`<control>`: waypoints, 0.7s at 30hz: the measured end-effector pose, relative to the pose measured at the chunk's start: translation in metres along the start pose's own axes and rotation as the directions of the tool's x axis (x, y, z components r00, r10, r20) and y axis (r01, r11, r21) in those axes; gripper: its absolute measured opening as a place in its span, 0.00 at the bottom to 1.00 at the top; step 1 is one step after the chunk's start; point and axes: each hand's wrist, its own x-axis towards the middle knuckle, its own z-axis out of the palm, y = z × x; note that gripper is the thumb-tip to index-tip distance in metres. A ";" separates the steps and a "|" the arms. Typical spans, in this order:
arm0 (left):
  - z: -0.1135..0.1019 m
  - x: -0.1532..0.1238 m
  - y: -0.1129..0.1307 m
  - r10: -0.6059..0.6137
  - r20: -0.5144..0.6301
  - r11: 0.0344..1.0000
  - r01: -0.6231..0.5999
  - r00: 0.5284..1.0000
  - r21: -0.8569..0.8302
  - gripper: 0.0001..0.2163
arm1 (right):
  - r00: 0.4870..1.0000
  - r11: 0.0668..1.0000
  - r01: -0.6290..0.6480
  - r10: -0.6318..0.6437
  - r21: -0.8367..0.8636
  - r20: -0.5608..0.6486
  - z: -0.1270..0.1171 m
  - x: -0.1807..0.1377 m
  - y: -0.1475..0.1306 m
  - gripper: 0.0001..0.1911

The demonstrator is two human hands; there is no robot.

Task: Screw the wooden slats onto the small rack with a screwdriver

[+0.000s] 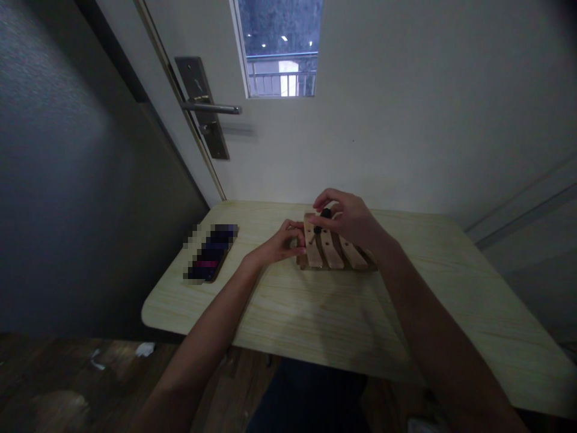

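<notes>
A small wooden slatted rack (332, 251) lies on the pale wooden table (315, 313), near its far edge. My right hand (349, 218) hovers over the rack's far end, its fingers curled round a small black tool (322, 220) whose tip points down at the left slat. My left hand (282, 243) rests on the table at the rack's left side, its fingers bent and pressed against the wood. What lies under the tool's tip is too small to make out.
A phone (211, 252) lies on the table's left part. Behind the table stands a white door (360, 108) with a metal handle (211, 109) and a small window. A dark wall is on the left. Scraps litter the wooden floor.
</notes>
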 end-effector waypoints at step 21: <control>0.000 0.000 0.000 -0.001 0.014 1.000 0.000 1.000 0.011 0.12 | 0.996 0.982 0.022 -0.037 -0.185 -0.076 0.003 -0.003 0.001 0.11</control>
